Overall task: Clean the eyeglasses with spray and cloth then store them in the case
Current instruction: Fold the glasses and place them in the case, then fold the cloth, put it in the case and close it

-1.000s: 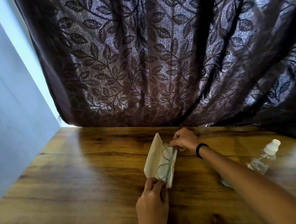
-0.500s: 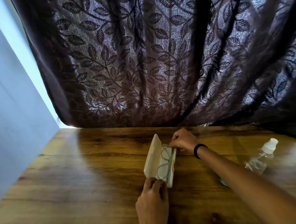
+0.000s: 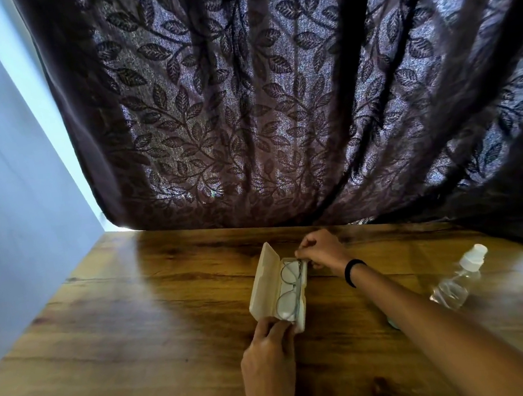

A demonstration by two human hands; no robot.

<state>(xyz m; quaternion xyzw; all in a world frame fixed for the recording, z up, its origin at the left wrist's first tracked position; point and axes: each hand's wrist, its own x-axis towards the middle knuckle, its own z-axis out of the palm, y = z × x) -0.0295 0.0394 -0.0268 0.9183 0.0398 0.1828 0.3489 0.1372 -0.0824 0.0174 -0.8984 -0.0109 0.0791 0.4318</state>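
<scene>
A cream eyeglass case [image 3: 262,281] lies open on the wooden table [image 3: 138,323], its lid standing up on the left. Thin round-rimmed eyeglasses [image 3: 289,288] lie folded inside the case's tray. My left hand [image 3: 267,358] pinches the near end of the case. My right hand [image 3: 320,249] is at the far end, fingertips closed on the far end of the glasses frame at the case rim. A clear spray bottle [image 3: 459,280] with a white cap lies on its side to the right. A sliver of pale cloth [image 3: 393,324] peeks from under my right forearm.
A dark leaf-patterned curtain [image 3: 275,99] hangs along the table's far edge and drapes onto its right corner. A pale wall [image 3: 12,207] borders the table on the left.
The glasses have settled a little deeper into the case. Both hands keep nearly the same places at the two ends.
</scene>
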